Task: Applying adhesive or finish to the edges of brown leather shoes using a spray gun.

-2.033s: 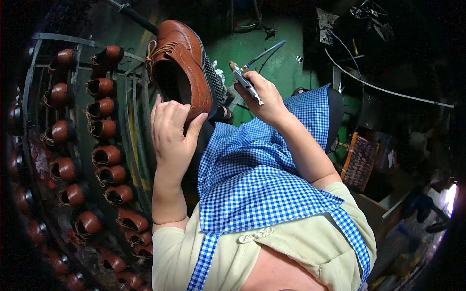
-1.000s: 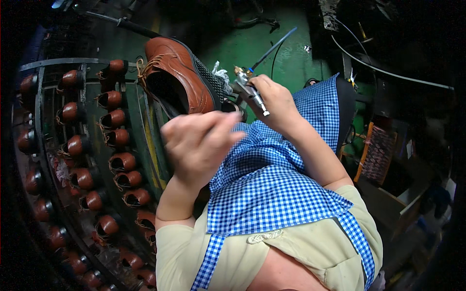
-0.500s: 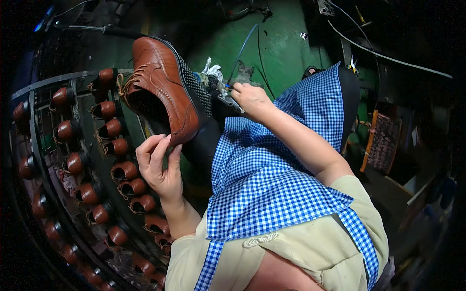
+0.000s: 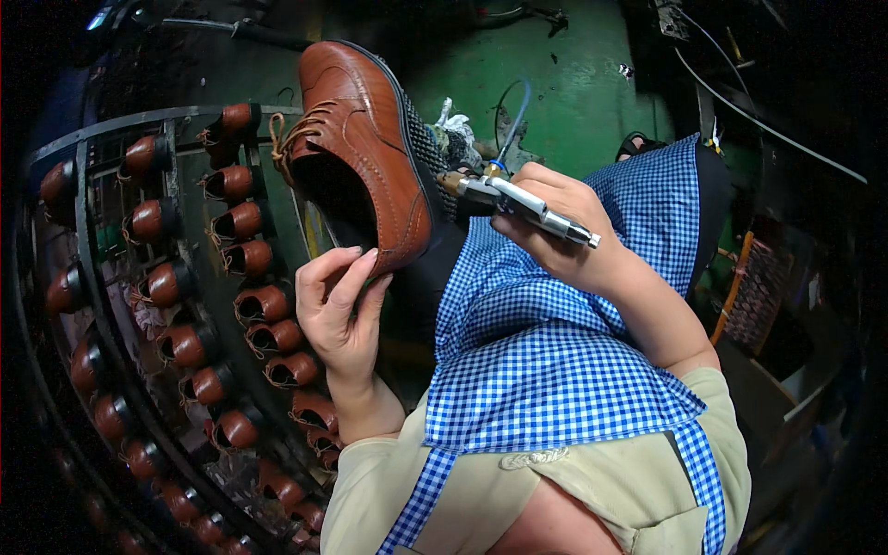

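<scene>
A large brown leather lace-up shoe (image 4: 384, 166) with a dark, textured sole is tilted on its side, its opening facing left. My left hand (image 4: 340, 310) pinches the heel end of its collar between thumb and fingers. My right hand (image 4: 566, 222) is wrapped round a silver metal air gun (image 4: 523, 203) with a brass-coloured tip. That tip points left and lies close to the sole; whether it touches I cannot tell. From the gun a blue hose (image 4: 515, 129) runs upward. A blue checked apron (image 4: 555, 370) covers my lap.
To my left stands a metal rack (image 4: 80, 203) with rows of similar brown shoes (image 4: 173, 282). White crumpled material (image 4: 456, 129) lies beyond the sole. A pale cable (image 4: 768, 120) crosses the upper right above the green floor (image 4: 583, 102). A woven-looking panel (image 4: 751, 291) stands at the right.
My right hand has turned and brought the air gun up into plain view beside the sole. The shoe and my left hand sit further right in the picture, as does the whole scene.
</scene>
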Demonstrator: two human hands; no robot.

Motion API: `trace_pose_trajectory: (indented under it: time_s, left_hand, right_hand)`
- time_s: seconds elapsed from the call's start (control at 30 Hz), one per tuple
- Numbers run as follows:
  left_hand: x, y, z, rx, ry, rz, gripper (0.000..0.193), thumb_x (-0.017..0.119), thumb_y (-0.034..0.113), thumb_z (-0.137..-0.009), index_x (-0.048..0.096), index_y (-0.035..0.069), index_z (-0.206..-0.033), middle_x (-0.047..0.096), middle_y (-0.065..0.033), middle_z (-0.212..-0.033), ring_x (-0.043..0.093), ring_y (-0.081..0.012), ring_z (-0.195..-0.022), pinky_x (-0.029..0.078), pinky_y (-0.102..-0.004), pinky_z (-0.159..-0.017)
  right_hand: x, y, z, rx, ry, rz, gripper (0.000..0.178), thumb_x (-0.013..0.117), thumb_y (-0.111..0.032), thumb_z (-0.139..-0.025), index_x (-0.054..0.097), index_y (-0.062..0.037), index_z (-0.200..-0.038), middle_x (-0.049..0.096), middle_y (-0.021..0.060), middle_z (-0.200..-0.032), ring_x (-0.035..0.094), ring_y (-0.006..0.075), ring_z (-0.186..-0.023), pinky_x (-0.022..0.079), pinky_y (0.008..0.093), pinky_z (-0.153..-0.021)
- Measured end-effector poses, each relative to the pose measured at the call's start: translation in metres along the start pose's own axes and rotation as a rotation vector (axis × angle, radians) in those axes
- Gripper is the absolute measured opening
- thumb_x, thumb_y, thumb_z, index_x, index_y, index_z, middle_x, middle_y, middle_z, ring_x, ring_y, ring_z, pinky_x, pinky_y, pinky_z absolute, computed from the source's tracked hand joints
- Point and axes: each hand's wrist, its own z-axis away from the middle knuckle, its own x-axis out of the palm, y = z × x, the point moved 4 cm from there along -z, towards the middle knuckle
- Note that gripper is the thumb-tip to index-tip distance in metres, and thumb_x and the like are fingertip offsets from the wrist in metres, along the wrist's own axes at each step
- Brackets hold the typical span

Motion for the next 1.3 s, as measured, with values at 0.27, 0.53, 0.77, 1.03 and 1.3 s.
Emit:
trace_pose_trajectory:
  time_s: [0.27,0.53,0.77,1.03,1.3]
  left_hand:
    - [0.000,-0.003,0.002,-0.012,0.013,0.037,0.038,0.084,0.000,-0.071,0.077,0.009,-0.108,0.065,-0.0071,-0.106,0.060,-0.0216,-0.094,0.050,-0.0301,-0.079]
    - [0.000,-0.003,0.003,-0.014,0.021,0.047,0.038,0.084,0.002,-0.071,0.078,0.010,-0.108,0.065,-0.0065,-0.106,0.060,-0.0213,-0.093,0.050,-0.0297,-0.077]
    - [-0.003,0.002,-0.001,0.019,-0.020,-0.008,0.040,0.083,-0.001,-0.070,0.077,0.009,-0.108,0.066,-0.0076,-0.104,0.062,-0.0226,-0.093,0.051,-0.0308,-0.078]
    - [-0.019,0.009,-0.012,0.067,-0.126,-0.054,0.042,0.076,-0.013,-0.071,0.075,0.006,-0.108,0.069,-0.0114,-0.104,0.069,-0.0252,-0.092,0.056,-0.0308,-0.078]
    - [-0.019,0.020,-0.025,0.175,-0.225,-0.100,0.043,0.073,-0.014,-0.069,0.076,0.007,-0.107,0.071,-0.0112,-0.101,0.070,-0.0242,-0.086,0.056,-0.0292,-0.074]
  right_hand:
    - [0.007,0.006,-0.012,0.020,0.027,-0.017,0.014,0.075,-0.008,-0.083,0.062,-0.0029,-0.085,0.057,0.0100,-0.076,0.060,0.0281,-0.068,0.050,0.0370,-0.059]
    - [0.007,0.001,-0.017,-0.001,0.002,0.016,0.013,0.075,-0.007,-0.083,0.063,-0.0028,-0.086,0.059,0.0107,-0.077,0.061,0.0285,-0.069,0.051,0.0372,-0.060]
    - [0.002,-0.011,-0.025,0.062,-0.055,0.093,0.013,0.075,-0.008,-0.083,0.063,-0.0035,-0.084,0.059,0.0094,-0.077,0.061,0.0263,-0.069,0.050,0.0364,-0.059]
    - [-0.004,-0.020,-0.019,0.053,-0.129,0.122,0.015,0.078,-0.009,-0.083,0.063,-0.0041,-0.083,0.058,0.0079,-0.075,0.060,0.0244,-0.064,0.049,0.0359,-0.056]
    - [-0.012,-0.025,-0.011,0.070,-0.162,0.112,0.014,0.078,-0.013,-0.084,0.068,-0.0039,-0.088,0.058,0.0075,-0.075,0.060,0.0239,-0.065,0.049,0.0354,-0.057]
